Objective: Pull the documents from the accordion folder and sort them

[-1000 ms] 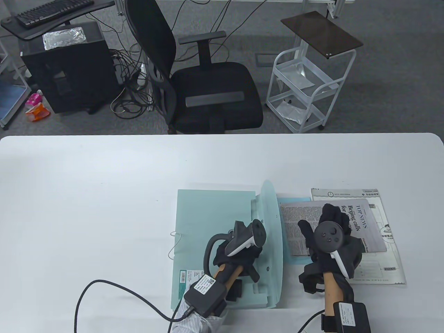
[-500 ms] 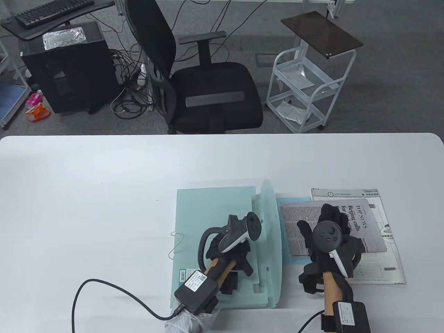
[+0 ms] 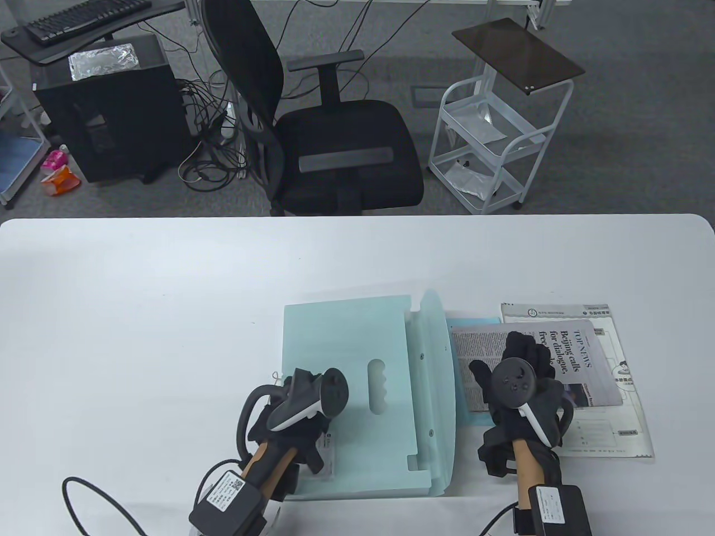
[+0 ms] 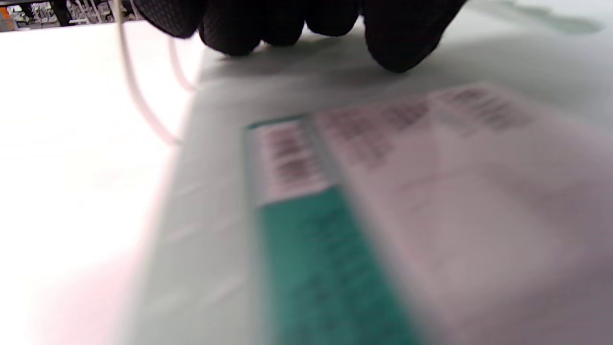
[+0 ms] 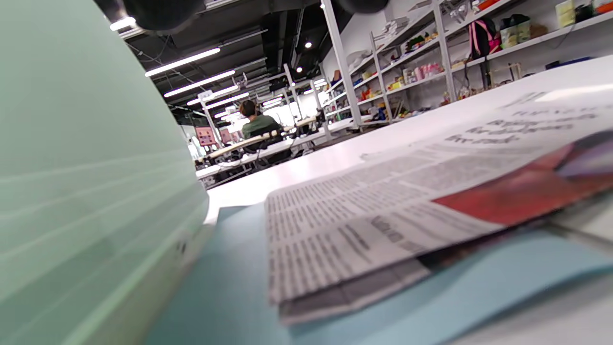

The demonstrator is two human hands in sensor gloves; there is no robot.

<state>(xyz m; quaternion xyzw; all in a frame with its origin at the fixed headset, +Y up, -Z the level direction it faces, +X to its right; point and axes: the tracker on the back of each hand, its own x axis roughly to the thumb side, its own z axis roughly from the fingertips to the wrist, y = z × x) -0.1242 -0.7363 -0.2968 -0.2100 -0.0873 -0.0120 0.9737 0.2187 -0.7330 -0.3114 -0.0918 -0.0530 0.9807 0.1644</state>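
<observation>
The pale green accordion folder (image 3: 346, 346) lies flat mid-table with its flap (image 3: 435, 385) open to the right. My left hand (image 3: 287, 388) rests on the folder's left near part, above its label (image 4: 383, 191). In the left wrist view its fingertips (image 4: 392, 43) touch the folder surface beside the white elastic cord (image 4: 139, 91). My right hand (image 3: 522, 346) lies spread on a newspaper (image 3: 581, 357). The newspaper sits on a blue sheet (image 3: 475, 324) and a white printed document (image 3: 620, 413). The right wrist view shows the flap (image 5: 72, 167), newspaper (image 5: 383, 211) and blue sheet (image 5: 431, 297).
The white table (image 3: 139, 307) stretches wide to the left and far side. A black office chair (image 3: 335, 139) and a white cart (image 3: 491, 145) stand beyond the far edge. A cable (image 3: 111, 502) trails from my left wrist along the near edge.
My left hand has moved left and nearer, from the folder's open mouth to its left near part. The folder's handle cut-out now shows. My right hand shifted slightly left on the newspaper.
</observation>
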